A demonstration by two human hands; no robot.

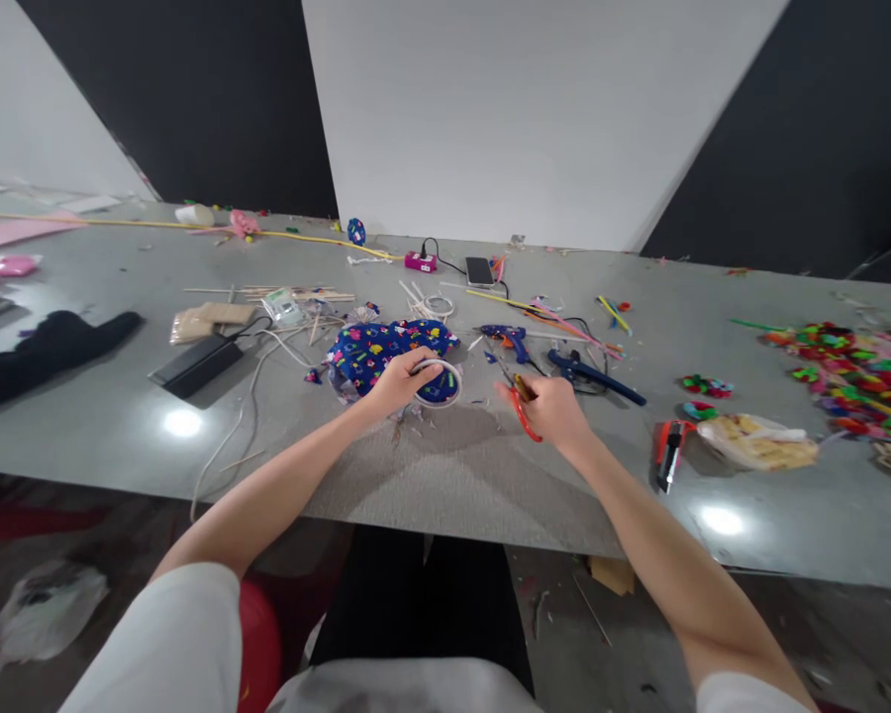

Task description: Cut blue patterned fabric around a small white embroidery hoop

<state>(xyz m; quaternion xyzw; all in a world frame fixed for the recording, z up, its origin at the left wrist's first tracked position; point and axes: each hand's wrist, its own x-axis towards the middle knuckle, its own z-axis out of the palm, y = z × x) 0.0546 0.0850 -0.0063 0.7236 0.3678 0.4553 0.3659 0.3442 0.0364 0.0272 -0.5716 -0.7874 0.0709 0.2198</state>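
My left hand is closed on a pale ring, thumb over its near side. Blue printed fabric shows inside the ring; whether it is fixed there I cannot tell. Behind this hand lies a larger piece of blue printed fabric on the table. In my right hand is a pair of scissors with orange-red handles, the blades pointing up and left, apart from the ring. A blue glue gun rests just beyond the scissors. Right of it lies a dark blue long-handled tool.
On the left are a black adapter box with a cable, wooden sticks and black cloth. A phone and a pink power box stand farther back. Rightward lie a utility knife, a plastic bag and colourful pipe cleaners.
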